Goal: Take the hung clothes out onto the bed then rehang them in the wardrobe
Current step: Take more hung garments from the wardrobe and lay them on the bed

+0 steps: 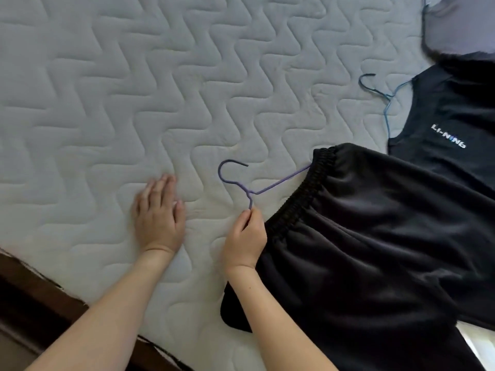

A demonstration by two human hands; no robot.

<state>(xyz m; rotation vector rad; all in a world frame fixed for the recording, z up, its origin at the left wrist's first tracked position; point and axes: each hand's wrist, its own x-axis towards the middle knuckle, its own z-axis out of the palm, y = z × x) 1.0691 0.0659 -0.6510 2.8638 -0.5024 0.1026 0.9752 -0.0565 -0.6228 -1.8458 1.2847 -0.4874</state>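
Black trousers (375,236) with an elastic waistband lie on the white quilted mattress (160,89), still on a purple wire hanger (235,180) whose hook points away from me. My right hand (245,239) pinches the hanger's lower arm just below the neck. My left hand (159,220) rests flat on the mattress, fingers apart, holding nothing. Further right lies a black top (455,116) with white lettering on a blue wire hanger (380,92). A grey-purple garment (460,25) lies at the top right corner.
A dark wooden bed frame (34,298) runs along the mattress's near-left edge. The clothes cover the right side of the mattress; a white strip shows at the bottom right corner.
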